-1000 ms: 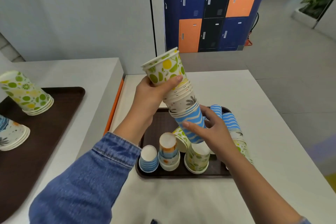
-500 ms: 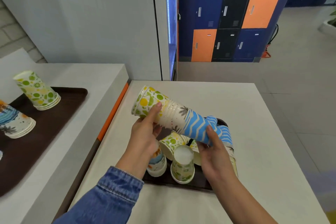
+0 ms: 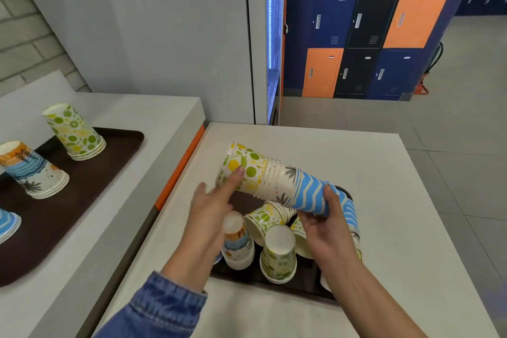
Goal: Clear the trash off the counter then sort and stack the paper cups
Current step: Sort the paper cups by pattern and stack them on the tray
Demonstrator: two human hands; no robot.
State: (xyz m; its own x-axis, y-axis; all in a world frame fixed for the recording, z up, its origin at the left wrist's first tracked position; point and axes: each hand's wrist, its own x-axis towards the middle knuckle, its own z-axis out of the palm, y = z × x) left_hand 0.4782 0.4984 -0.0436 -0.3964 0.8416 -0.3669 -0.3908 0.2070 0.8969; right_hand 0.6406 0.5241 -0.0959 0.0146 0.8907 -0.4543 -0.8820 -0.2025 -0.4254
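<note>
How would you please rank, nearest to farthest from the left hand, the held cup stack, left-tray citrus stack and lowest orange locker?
1. held cup stack, against the left hand.
2. citrus stack, on the left tray.
3. lowest orange locker, far behind.

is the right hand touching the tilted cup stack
Touching. The head view shows the right hand gripping the cup stack, thumb over its blue end, fingers curled underneath.

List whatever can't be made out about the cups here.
Head view:
- Far-left blue-striped cups: cut off by the frame edge.
- On the tray, the blue-striped stack: mostly hidden behind the right hand.
- The left hand: motion-blurred; contact with the held stack unclear.
</note>
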